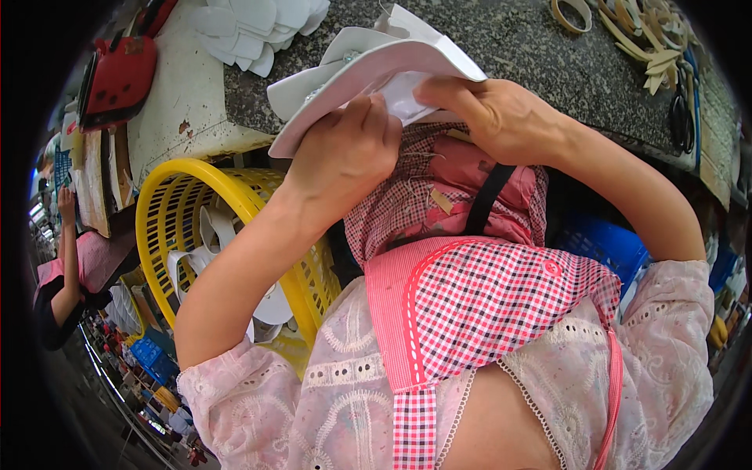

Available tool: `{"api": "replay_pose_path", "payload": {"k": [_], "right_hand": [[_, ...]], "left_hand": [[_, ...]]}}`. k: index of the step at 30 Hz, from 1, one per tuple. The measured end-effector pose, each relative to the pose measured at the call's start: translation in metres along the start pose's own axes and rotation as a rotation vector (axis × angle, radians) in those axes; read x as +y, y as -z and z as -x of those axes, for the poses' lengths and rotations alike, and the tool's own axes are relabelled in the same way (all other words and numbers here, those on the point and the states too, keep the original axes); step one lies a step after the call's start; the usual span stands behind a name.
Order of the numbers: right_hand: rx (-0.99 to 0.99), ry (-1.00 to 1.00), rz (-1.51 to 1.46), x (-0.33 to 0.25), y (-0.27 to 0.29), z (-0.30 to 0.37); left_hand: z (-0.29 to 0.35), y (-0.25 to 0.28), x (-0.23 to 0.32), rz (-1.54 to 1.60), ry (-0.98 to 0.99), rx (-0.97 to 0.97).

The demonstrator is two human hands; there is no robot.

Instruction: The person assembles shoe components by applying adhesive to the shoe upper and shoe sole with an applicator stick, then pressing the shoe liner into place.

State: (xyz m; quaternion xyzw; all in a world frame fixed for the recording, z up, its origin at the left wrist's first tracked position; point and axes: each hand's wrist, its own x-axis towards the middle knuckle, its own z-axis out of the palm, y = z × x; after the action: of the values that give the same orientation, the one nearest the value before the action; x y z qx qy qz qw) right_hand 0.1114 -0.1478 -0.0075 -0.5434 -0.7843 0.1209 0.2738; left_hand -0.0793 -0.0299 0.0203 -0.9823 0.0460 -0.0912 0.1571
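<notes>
Both my hands grip a white, curved, leather-like piece (368,72) in front of my lap at the table's near edge. My left hand (342,153) is closed at its lower left edge, fingers curled in. My right hand (513,117) pinches the right end, with the thumb pressed along the inner side. More white layers show behind the piece, with silvery, glittering bits (351,56) between them. The fingertips of my left hand are partly hidden in the fold. Whether the layers are joined, I cannot tell.
A stack of white cut pieces (254,30) lies on the speckled tabletop (533,47). Tan strips (654,59) and a tape roll (572,14) lie at right. A yellow basket (235,184) holds white pieces beside my left arm; a blue crate (601,243) stands right. Another person's arm (69,251) shows far left.
</notes>
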Motion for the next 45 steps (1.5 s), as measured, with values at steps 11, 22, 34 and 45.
{"api": "replay_pose_path", "payload": {"k": [11,22,34,45], "right_hand": [[0.138,-0.147,-0.142,-0.009,-0.006,-0.008],[0.113,0.128,0.126,0.01,-0.01,-0.006],[-0.337,-0.121,-0.201,0.016,0.014,0.005],[0.09,0.084,0.165,0.019,-0.008,-0.001]], "left_hand": [[0.002,-0.009,0.014,0.151,0.108,0.052],[0.005,-0.009,0.009,0.547,0.316,0.065],[-0.013,0.001,-0.007,0.436,-0.052,-0.138],[-0.024,-0.004,-0.003,0.213,-0.131,0.113]]}}
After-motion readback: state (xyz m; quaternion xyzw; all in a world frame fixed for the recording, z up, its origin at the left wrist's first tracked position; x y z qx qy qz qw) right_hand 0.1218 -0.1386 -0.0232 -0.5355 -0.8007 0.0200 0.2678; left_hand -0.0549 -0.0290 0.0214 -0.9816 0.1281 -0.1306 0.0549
